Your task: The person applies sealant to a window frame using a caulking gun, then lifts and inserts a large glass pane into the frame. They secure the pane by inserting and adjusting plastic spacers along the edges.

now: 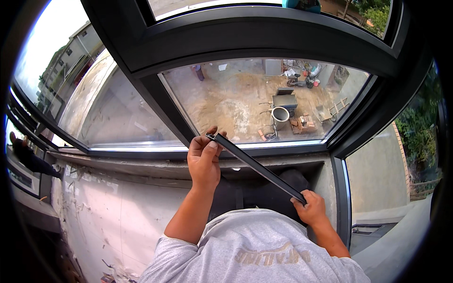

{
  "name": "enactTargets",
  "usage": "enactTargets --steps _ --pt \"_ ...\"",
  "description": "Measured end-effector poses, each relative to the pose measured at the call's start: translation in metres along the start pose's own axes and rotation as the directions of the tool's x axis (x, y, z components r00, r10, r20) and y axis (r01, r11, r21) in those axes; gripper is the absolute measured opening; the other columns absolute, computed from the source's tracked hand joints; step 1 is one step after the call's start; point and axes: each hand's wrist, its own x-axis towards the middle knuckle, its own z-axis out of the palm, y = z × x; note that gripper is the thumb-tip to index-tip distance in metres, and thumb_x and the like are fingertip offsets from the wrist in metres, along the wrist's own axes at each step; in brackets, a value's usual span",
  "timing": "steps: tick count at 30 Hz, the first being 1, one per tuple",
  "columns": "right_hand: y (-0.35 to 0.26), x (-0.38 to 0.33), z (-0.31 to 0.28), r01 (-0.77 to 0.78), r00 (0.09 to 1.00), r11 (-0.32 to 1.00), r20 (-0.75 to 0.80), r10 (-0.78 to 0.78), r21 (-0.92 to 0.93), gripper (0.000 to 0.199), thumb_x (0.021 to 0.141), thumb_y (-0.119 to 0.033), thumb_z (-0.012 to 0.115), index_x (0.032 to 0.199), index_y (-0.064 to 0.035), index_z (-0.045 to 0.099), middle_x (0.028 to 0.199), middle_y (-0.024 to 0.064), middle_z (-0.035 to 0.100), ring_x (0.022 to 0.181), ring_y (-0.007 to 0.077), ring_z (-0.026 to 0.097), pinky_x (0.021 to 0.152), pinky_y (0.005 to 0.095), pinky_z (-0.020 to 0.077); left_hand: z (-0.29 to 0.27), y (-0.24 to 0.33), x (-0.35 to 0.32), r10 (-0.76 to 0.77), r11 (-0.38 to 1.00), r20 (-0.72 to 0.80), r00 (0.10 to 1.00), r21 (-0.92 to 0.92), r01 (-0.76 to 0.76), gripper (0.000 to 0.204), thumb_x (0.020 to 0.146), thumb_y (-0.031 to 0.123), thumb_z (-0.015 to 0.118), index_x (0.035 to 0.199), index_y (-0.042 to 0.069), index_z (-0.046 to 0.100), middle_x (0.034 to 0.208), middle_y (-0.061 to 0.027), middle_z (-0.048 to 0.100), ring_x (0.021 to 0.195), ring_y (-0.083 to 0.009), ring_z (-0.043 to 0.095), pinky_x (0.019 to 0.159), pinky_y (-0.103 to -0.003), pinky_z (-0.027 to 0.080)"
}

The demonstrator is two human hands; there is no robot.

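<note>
A long, straight black window trim strip point(259, 168) slants in front of me, its upper end to the left and its lower end to the right. My left hand point(204, 162) is closed at the upper end, thumb and fingers pinching there; a small light edge shows at the tip. Around the lower end are the curled fingers of my right hand point(311, 207). Just beyond the strip stands a dark window frame point(264, 37) with a glass pane point(226, 104). The strip's upper end overlaps the frame's lower rail in the picture; whether they touch I cannot tell.
Below the window runs a rough concrete sill point(155, 173). A pale, dusty surface point(122, 212) with debris lies to the left. A teal object point(302, 4) rests on the upper crossbar. Through the glass, a yard below holds a round bin point(280, 114), bricks point(304, 123) and a scooter point(299, 81).
</note>
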Motion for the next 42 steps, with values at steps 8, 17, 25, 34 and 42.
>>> enactTargets --steps 8,17,25,34,42 --pt "-0.002 0.004 0.005 0.051 0.993 0.998 -0.106 -0.053 -0.022 0.022 0.079 -0.019 0.083 0.090 -0.0079 0.067 0.080 0.0127 0.066 0.075 0.0387 0.064 0.070 0.0475 0.0491 0.004 0.013 0.002 -0.115 0.993 -0.031 0.993 -0.044 0.113 0.006 0.101 0.007 0.063 0.102 0.002 0.063 0.132 -0.0199 0.066 0.124 -0.0338 0.066 0.108 -0.045 0.053" --pt "0.006 0.003 0.005 0.072 0.984 0.995 -0.156 -0.081 -0.063 0.024 0.075 -0.016 0.083 0.094 -0.0098 0.070 0.085 0.0104 0.066 0.080 0.0366 0.064 0.073 0.0471 0.0481 -0.001 0.012 0.010 -0.159 0.985 0.005 0.987 -0.064 0.159 0.007 0.097 0.010 0.060 0.098 0.003 0.063 0.125 -0.0207 0.069 0.118 -0.0326 0.069 0.103 -0.043 0.053" --pt "0.010 -0.005 0.009 0.006 0.996 0.998 -0.086 -0.011 -0.058 0.026 0.072 -0.014 0.082 0.095 -0.0107 0.070 0.086 0.0100 0.066 0.082 0.0366 0.065 0.075 0.0473 0.0487 -0.010 0.006 0.013 -0.248 0.967 0.027 0.968 -0.046 0.249 0.013 0.098 0.013 0.054 0.098 0.003 0.062 0.126 -0.0229 0.069 0.122 -0.0342 0.067 0.104 -0.044 0.053" --pt "0.006 -0.001 0.011 0.010 0.995 0.998 -0.100 -0.016 -0.065 0.026 0.073 -0.016 0.082 0.096 -0.0110 0.071 0.087 0.0096 0.066 0.083 0.0357 0.065 0.075 0.0468 0.0472 0.003 0.011 0.006 -0.240 0.958 0.048 0.970 -0.152 0.244 0.019 0.103 0.019 0.057 0.108 0.002 0.064 0.128 -0.0224 0.069 0.123 -0.0347 0.066 0.109 -0.048 0.052" --pt "0.005 -0.001 0.013 0.009 0.994 0.998 -0.112 -0.015 -0.061 0.029 0.072 -0.013 0.082 0.098 -0.0101 0.071 0.089 0.0096 0.065 0.085 0.0350 0.064 0.077 0.0463 0.0461 0.013 0.010 -0.001 -0.208 0.972 -0.058 0.976 -0.125 0.200 0.015 0.108 0.013 0.053 0.108 0.002 0.064 0.124 -0.0200 0.070 0.123 -0.0343 0.067 0.106 -0.046 0.055"
